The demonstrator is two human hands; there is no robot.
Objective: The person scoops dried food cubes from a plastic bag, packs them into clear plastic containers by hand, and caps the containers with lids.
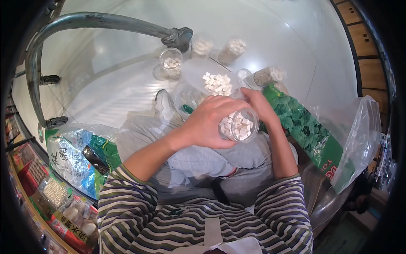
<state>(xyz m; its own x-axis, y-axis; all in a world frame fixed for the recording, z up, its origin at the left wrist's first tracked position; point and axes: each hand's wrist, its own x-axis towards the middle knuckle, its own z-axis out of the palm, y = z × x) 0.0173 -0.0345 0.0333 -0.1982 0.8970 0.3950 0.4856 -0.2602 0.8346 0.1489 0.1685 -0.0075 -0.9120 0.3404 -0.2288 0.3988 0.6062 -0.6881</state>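
Note:
My left hand (213, 120) is wrapped round a clear plastic jar (249, 134) of small white cubes, held tilted above my lap with its open mouth facing me. Just beyond it, a clear plastic bag (182, 91) holds a heap of similar white cubes (218, 84). At the right edge of this bag is my right hand (259, 103), its fingers curled in on the plastic and partly hidden. Close beside that hand lies a large green printed bag (296, 118) with a clear outer wrap.
Several jars of pale pieces are on the floor ahead: one open jar (171, 63), others upright or leaning, and a jar lying over (270, 76). A metal tube frame (105, 19) arches at upper left. Packaged goods (55, 190) and a blue-white bag (76, 156) sit left.

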